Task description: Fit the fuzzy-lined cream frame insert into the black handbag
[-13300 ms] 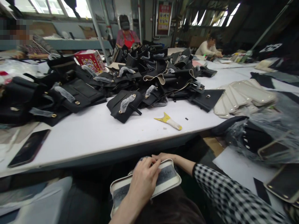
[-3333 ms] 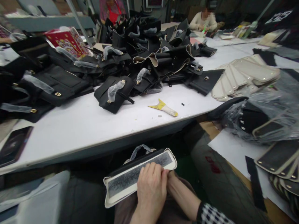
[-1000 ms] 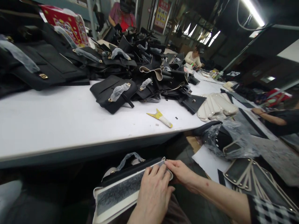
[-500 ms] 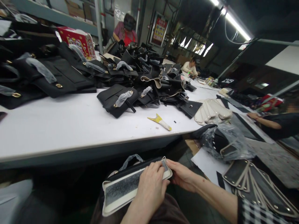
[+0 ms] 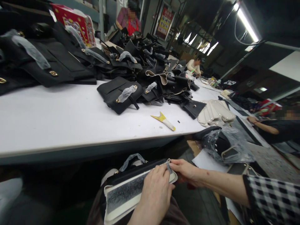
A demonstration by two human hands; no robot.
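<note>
Resting on the person's lap, below the near edge of the white surface [image 5: 70,118], is a black bag [image 5: 131,170] turned so that its cream-edged base panel [image 5: 131,195] faces up, with a dark grey strip running along the middle of that panel. The left hand [image 5: 153,197] lies flat on the right part of the panel, fingers spread and pressing down rather than wrapped round anything. The right hand [image 5: 186,172] meets the panel's right end from the side, its grip a pinch of thumb and fingers closed on the corner of the panel, touching the left hand's fingertips. A checked sleeve [image 5: 272,200] covers the right forearm.

On the surface, well apart from the hands, lies a small tool with a yellow blade and pale handle [image 5: 164,120]. Beyond it sits a heap of black bags [image 5: 122,97] with gold clasps, some handles wrapped in clear plastic. A fan of cream panels [image 5: 217,111] lies to the right of the heap. A red printed box [image 5: 75,23] stands at the far left. Other people work at the far end and at the right.
</note>
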